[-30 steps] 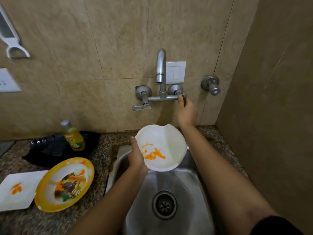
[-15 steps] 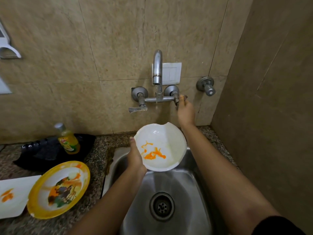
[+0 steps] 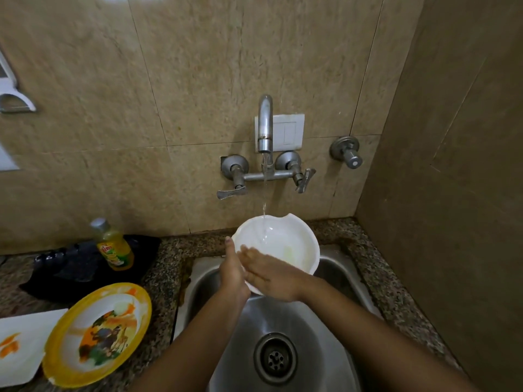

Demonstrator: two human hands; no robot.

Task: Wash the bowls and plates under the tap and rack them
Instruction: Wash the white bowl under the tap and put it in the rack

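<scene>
Dim warm light, wide-angle bowing, soft wall glare

the right hand (image 3: 271,274) left the tap handle (image 3: 304,179) for the bowl (image 3: 285,244), now under running water (image 3: 264,199).

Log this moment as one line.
phase: rinse; tap running onto white bowl; left hand grips rim; right hand flat inside; yellow plate dirty

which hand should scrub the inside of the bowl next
Right hand: its fingers lie flat inside the bowl, while the left hand grips the rim, steadying it.
</scene>
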